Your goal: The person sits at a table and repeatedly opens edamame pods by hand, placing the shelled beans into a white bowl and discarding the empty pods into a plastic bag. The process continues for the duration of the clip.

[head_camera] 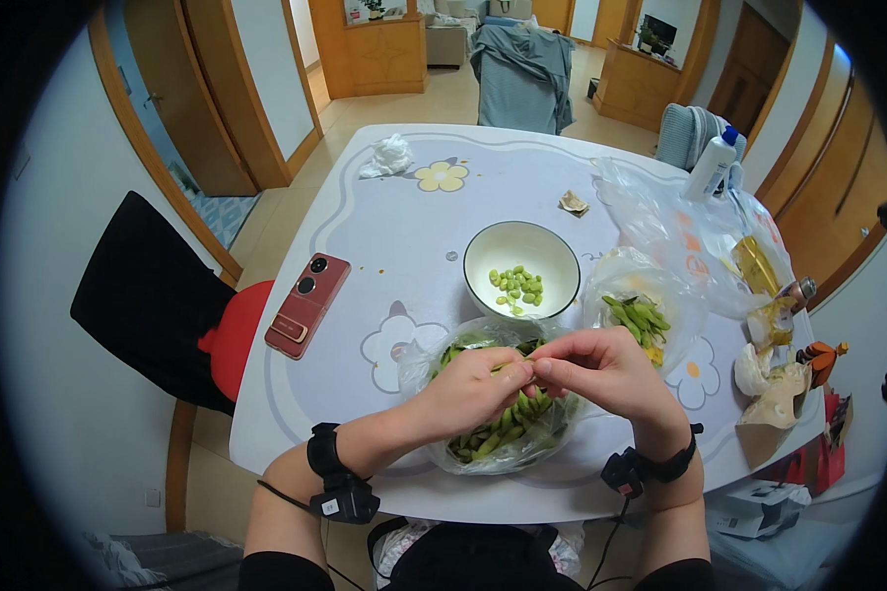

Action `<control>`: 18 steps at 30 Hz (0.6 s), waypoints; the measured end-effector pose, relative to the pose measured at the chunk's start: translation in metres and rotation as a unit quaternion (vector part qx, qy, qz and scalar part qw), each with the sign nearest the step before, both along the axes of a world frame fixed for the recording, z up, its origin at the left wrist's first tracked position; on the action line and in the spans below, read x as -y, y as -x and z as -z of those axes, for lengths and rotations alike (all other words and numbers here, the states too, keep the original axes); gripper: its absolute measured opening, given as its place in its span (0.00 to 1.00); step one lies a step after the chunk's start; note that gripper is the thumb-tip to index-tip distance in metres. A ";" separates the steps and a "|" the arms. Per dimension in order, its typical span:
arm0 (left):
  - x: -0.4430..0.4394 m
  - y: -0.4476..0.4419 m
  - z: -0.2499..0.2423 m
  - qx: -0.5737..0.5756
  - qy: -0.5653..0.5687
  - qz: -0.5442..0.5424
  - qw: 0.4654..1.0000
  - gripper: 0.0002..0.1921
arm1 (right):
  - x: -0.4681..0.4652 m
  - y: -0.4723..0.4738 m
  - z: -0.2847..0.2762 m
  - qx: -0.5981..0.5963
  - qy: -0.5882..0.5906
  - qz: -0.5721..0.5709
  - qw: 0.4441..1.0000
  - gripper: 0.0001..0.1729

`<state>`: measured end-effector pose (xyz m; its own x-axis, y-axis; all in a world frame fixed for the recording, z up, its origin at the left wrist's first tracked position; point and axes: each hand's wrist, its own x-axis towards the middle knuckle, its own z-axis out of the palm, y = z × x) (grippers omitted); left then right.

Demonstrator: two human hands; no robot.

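Over a clear plastic bag of edamame pods [497,437], my left hand [480,384] and my right hand [599,369] meet at the fingertips. Between them they pinch a small, mostly hidden piece that looks like a pod. Just beyond the hands stands a white bowl with a dark rim [480,284]; shelled green beans [519,287] lie in its bottom. Right of the bowl, a second plastic bag [599,284] holds green pods [638,318], some of them yellowed. Each wrist wears a black strapped device with a cable.
A red phone [307,306] lies at left, near a black and red chair [155,295]. Crumpled tissue [388,156] and a scrap [574,203] lie farther back. Along the right side are plastic bags [650,214], a white bottle [712,166] and an orange figurine [823,360].
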<state>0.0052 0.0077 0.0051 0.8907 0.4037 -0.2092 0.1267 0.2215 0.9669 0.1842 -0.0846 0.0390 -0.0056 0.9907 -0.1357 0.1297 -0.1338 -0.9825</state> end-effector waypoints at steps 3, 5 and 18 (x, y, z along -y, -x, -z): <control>0.003 -0.001 -0.002 0.000 0.059 -0.004 0.998 0.12 | 0.000 0.001 0.002 -0.021 -0.015 0.007 1.000 0.10; 0.002 -0.001 -0.003 0.004 0.114 0.003 0.993 0.11 | 0.001 0.001 0.004 -0.027 -0.022 0.024 0.999 0.10; 0.000 -0.004 -0.006 -0.022 0.151 -0.020 0.988 0.12 | 0.008 0.001 -0.003 0.131 -0.090 0.083 0.984 0.08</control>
<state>0.0091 0.0077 0.0111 0.8628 0.3514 -0.3634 0.1520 0.5053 0.8494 0.1835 -0.0927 0.0421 0.1709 0.9830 0.0667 0.3718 -0.0016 -0.9283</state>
